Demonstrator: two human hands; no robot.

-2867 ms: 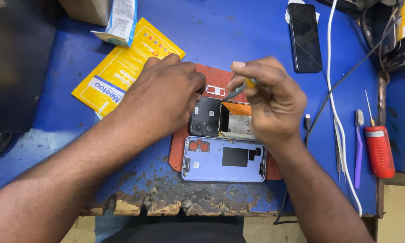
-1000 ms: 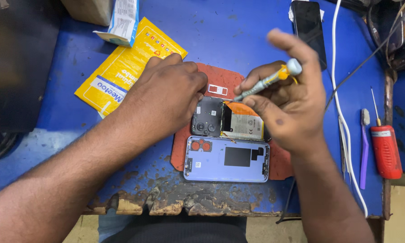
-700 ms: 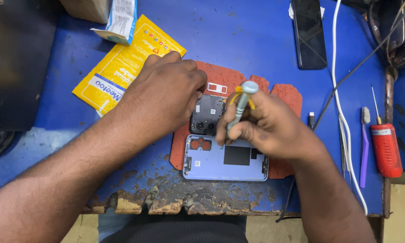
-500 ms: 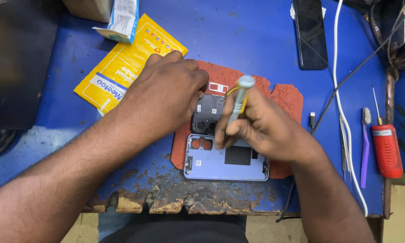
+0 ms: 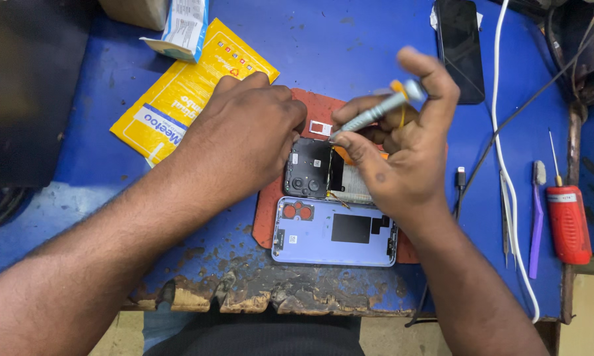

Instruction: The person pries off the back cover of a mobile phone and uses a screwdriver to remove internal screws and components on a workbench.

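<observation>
Head view: right hand [image 5: 402, 145] pinching screwdriver [image 5: 376, 113], left hand [image 5: 250, 138] steadying opened phone [image 5: 323, 175].

The opened phone [image 5: 326, 177] lies flat on the red mat [image 5: 320, 105] — its dark insides and round camera holes face up. The screwdriver [image 5: 376, 113] is thin and grey with a yellow ring, tilted — its tip points down at the phone's top edge.

Left hand [image 5: 247, 135] palm down, fingers curled, forearm running to near left, right hand [image 5: 399, 148] raised, fingers pinched, forearm near right.
</observation>
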